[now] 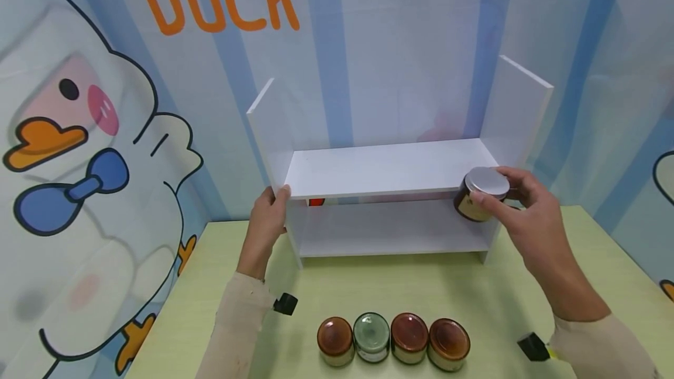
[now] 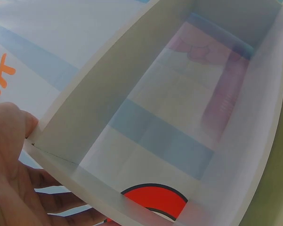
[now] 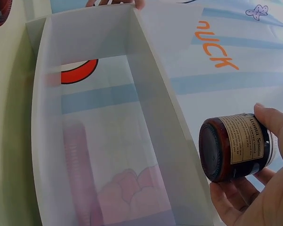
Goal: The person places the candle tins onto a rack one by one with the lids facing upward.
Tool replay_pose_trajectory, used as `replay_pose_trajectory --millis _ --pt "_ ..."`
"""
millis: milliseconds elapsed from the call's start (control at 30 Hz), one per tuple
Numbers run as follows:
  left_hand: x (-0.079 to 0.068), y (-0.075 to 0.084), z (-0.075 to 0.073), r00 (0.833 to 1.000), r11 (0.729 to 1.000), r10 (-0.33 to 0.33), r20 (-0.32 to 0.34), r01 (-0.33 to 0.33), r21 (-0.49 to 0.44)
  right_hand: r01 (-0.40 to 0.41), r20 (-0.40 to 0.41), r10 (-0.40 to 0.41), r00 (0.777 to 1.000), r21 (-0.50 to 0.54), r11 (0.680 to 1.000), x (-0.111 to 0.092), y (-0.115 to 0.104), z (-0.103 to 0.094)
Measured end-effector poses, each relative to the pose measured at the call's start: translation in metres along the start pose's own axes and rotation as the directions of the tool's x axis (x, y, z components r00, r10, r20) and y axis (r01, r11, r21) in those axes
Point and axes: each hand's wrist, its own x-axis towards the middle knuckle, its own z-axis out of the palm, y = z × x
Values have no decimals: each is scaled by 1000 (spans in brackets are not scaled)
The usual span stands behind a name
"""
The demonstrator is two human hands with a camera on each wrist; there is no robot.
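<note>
A white two-tier shelf (image 1: 387, 171) with raised side panels stands on the table. My left hand (image 1: 267, 215) grips its left side panel near the upper board, thumb at the front edge and fingers on the outer face, as the left wrist view also shows. My right hand (image 1: 532, 215) holds a dark brown scented candle jar (image 3: 235, 147) with a silver lid and a cream label, thumb on one side and fingers on the other. In the head view the jar is upright before the right end of the upper board; whether it touches the board I cannot tell.
Near the table's front stand several lidded jars in a row: brown jars (image 1: 335, 341) and a green jar (image 1: 371, 337). The pale green table (image 1: 221, 262) meets a blue-striped backdrop (image 1: 400, 51) with a printed duck on the left.
</note>
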Motion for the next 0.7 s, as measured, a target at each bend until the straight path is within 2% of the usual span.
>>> replay_pose_trajectory --millis 200,700 --pt "-1 0 0 1000 1000 2 1 -2 -3 17 -8 -17 1000 13 1000 4 -2 1" --pt "-1 0 0 1000 1000 -1 -7 1 19 27 -19 -28 999 -28 999 11 -9 3"
